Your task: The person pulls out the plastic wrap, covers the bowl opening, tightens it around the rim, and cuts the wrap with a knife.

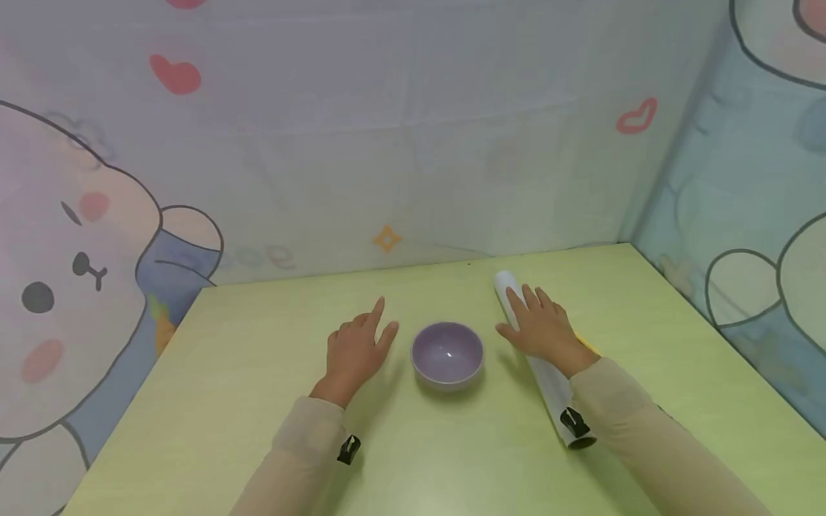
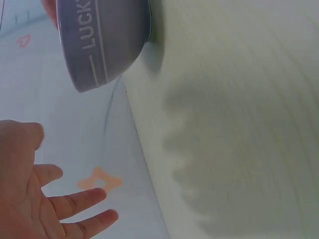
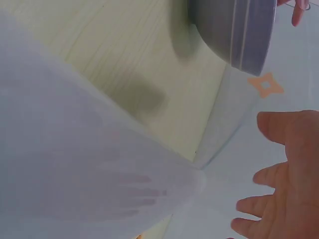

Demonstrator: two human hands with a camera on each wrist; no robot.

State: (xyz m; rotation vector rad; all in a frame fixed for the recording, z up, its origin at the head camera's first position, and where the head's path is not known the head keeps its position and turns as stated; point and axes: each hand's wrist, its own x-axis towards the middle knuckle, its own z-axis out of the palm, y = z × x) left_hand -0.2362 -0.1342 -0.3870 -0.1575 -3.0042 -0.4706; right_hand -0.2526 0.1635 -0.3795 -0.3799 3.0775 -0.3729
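A purple bowl (image 1: 447, 356) stands upright on the table between the two hands; raised letters reading "LUCKY" show on its side in the left wrist view. My left hand (image 1: 355, 351) hovers left of the bowl, fingers extended and loosely spread, holding nothing. A white roll (image 1: 553, 390), hollow at its near end, lies slanting on the table right of the bowl. Over it is my right hand (image 1: 540, 330), fingers spread, hiding part of its length. In the right wrist view that hand appears apart from the roll, with its shadow on the white surface.
The light wooden table (image 1: 258, 373) meets a printed cloth backdrop (image 1: 335, 165) at its far edge. Just beyond the right wrist, a thin yellow object (image 1: 588, 345) shows beside the roll; most of it is hidden. A second cloth panel (image 1: 761, 215) rises along the right side.
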